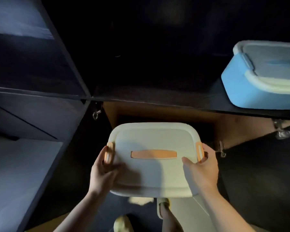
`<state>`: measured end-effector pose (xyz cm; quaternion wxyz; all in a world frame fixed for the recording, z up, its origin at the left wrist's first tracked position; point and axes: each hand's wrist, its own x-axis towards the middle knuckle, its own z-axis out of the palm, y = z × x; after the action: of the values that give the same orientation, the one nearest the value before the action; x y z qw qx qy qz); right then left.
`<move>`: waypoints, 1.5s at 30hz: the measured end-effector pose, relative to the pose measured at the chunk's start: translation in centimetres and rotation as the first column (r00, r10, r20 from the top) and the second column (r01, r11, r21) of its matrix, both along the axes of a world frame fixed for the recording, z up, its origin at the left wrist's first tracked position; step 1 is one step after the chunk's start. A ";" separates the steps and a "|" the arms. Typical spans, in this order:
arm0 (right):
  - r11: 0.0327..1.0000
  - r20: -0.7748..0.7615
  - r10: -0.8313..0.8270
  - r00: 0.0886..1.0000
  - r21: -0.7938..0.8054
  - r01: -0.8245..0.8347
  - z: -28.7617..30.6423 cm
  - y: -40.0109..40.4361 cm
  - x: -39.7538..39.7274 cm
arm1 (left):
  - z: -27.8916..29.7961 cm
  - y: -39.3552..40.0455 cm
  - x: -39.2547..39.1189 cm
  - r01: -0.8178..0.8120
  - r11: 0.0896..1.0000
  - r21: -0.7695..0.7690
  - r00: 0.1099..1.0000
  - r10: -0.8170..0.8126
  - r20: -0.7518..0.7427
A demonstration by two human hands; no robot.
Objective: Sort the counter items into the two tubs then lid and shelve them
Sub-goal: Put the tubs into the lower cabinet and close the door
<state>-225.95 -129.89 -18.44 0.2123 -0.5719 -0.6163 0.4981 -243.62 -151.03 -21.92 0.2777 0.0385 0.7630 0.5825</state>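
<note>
- dim kitchen corner, dark counter (pixel 157 91) across the top, cabinet (pixel 166 114) open below it with its wooden inside showing.
- blue tub (pixel 246 87) sits lidded on the counter at right, well apart from my hands; it isn't shelved yet.
- i hold the cream tub (pixel 151 158) level in front of the cabinet mouth, lid on, orange handle (pixel 153 154) lying flat across the top.
- my left hand (pixel 104 171) is clamped on the tub's left edge, thumb over the lid beside the left clip (pixel 109 152).
- my right hand (pixel 201 169) is clamped on the right edge, thumb on the lid, fingers curled round the right clip (pixel 199 151).
- both clips look folded down, though i can't tell if they are fully latched.
- step in hand, as i judge it: slide this tub into the cabinet.
- to do it well: keep it flat so the contents don't shift, and lead with the far edge under the counter lip.
- mind my knuckles against the door hinges (pixel 222 149) on either side.
- let go only once the base rests on the shelf, which is too dark to see.
- my feet (pixel 122 223) are right below, so a dropped tub would land on them.
</note>
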 end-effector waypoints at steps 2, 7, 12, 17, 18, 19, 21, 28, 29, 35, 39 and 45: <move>0.999 0.038 0.014 0.999 -0.053 -0.012 -3.6 0.8 -1.1 | -3.3 0.5 -0.5 -0.029 0.999 -0.043 0.998 0.031 0.046; 0.991 0.048 0.013 0.999 -0.130 -0.007 -14.9 4.4 -4.4 | -13.6 4.6 -4.2 -0.006 0.995 -0.100 1.000 0.006 0.000; 0.987 0.098 0.111 0.989 -0.128 -0.098 -25.7 8.9 -8.5 | -26.6 7.9 -8.8 0.092 0.994 -0.066 0.995 -0.094 -0.028; 0.979 0.206 0.200 0.958 -0.088 -0.185 -34.3 13.7 -12.5 | -34.6 12.7 -12.8 0.128 0.991 -0.047 0.992 -0.127 0.021; 0.974 0.222 0.220 0.950 -0.097 -0.203 -36.0 14.5 -13.0 | -35.8 13.5 -13.2 0.130 0.990 -0.060 0.991 -0.130 0.009; 0.968 0.235 0.245 0.941 -0.106 -0.225 -37.5 15.4 -13.4 | -37.0 14.0 -13.7 0.124 0.990 -0.069 0.992 -0.124 -0.002; 0.959 0.255 0.282 0.925 -0.117 -0.260 -40.5 16.8 -14.2 | -39.4 15.2 -14.5 0.107 0.990 -0.086 0.994 -0.109 -0.016; 0.958 0.275 0.287 0.918 -0.082 -0.275 -49.2 19.5 -15.7 | -45.4 19.0 -17.0 0.142 0.980 -0.136 0.982 -0.157 -0.102; 0.955 0.273 0.296 0.915 -0.078 -0.286 -49.7 19.9 -16.2 | -45.7 19.3 -17.6 0.163 0.976 -0.142 0.975 -0.181 -0.127; 0.923 0.480 0.368 0.797 -0.087 -0.374 -47.6 18.8 -17.1 | -45.3 19.7 -17.8 0.250 0.837 -0.486 0.902 -0.383 -0.196; 0.824 0.550 0.537 0.639 -0.180 -0.537 -41.8 15.0 -15.0 | -40.2 18.8 -13.5 0.320 0.751 -0.578 0.833 -0.513 -0.206; 0.736 0.546 0.582 0.603 -0.038 -0.676 -24.7 9.6 -10.7 | -23.4 17.2 -6.3 0.432 0.772 -0.466 0.795 -0.570 -0.207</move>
<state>-236.61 -120.33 -43.11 -0.1050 -0.4095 -0.8517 0.3096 -249.92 -133.80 -45.31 0.2920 0.2857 0.8609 0.3033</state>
